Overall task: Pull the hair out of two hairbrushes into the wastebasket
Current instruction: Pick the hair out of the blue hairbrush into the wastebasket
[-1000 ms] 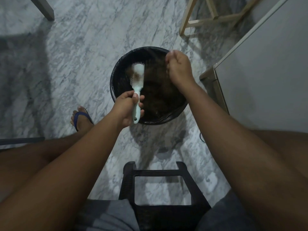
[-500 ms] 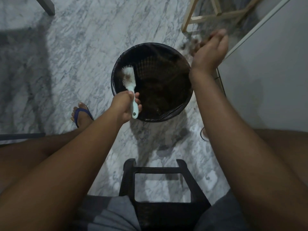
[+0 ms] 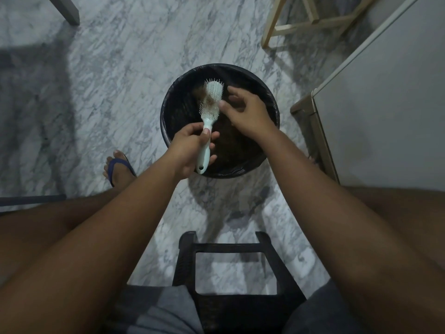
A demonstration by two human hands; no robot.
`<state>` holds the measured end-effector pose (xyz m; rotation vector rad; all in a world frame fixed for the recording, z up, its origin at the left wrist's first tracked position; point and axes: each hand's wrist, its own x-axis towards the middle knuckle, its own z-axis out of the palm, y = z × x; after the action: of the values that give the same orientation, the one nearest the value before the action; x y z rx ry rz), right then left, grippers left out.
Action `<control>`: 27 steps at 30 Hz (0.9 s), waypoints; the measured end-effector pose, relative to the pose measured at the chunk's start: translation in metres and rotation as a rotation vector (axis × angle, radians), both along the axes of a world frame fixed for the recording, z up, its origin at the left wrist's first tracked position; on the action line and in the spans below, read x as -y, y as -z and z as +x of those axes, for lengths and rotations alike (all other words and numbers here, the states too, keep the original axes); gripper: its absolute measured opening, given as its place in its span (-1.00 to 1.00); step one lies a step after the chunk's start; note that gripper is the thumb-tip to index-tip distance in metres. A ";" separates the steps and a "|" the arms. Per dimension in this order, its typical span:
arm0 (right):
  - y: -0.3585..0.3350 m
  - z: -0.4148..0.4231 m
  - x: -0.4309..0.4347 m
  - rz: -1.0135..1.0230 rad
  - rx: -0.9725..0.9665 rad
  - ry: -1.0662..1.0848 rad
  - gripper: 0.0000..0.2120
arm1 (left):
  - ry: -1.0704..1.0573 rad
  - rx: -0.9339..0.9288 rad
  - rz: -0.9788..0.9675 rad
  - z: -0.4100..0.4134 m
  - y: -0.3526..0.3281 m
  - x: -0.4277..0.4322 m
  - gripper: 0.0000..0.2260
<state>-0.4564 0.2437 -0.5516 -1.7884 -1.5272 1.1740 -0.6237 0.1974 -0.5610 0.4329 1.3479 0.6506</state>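
Note:
A pale mint hairbrush (image 3: 211, 102) is held over the black wastebasket (image 3: 274, 109), bristles facing up. A brown clump of hair (image 3: 209, 100) sits tangled in the bristles near the middle of the brush head. My left hand (image 3: 192, 148) is closed around the brush handle. My right hand (image 3: 243, 112) hovers just right of the brush head with fingers spread, thumb tip close to the bristles, holding nothing. Brown hair lies inside the wastebasket below. Only one hairbrush is in view.
A black plastic stool (image 3: 228, 251) stands between my knees. A light cabinet (image 3: 385, 97) rises at the right, close to the basket. A wooden stool frame (image 3: 313, 22) stands at the back right. My sandalled foot (image 3: 118, 167) rests left of the basket on the marble floor.
My right hand rose up and away to the right, then came back down beside the brush head with fingers spread. My left hand turned the brush so its bristles face up.

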 end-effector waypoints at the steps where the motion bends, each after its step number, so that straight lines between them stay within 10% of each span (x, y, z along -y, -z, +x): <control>1: 0.001 -0.003 0.001 0.042 -0.014 0.019 -0.52 | 0.004 0.010 0.003 0.001 0.000 0.000 -0.81; 6: 0.009 -0.008 0.001 0.184 -0.006 0.153 -0.88 | -0.020 0.033 -0.014 0.005 -0.003 0.001 -0.77; 16: -0.007 0.008 -0.013 0.592 -0.059 0.623 -0.86 | -0.135 0.007 -0.068 0.005 0.000 0.002 -0.75; 21: 0.013 0.025 -0.008 -0.181 0.348 0.151 -0.71 | -0.108 0.014 -0.020 0.005 -0.004 0.000 -0.78; 27: 0.001 -0.007 -0.004 0.117 0.069 0.035 -0.37 | 0.001 -0.013 0.010 0.007 0.000 0.005 -0.74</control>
<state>-0.4631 0.2482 -0.5531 -1.7866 -1.5642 0.9947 -0.6167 0.1928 -0.5614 0.4462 1.3575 0.6552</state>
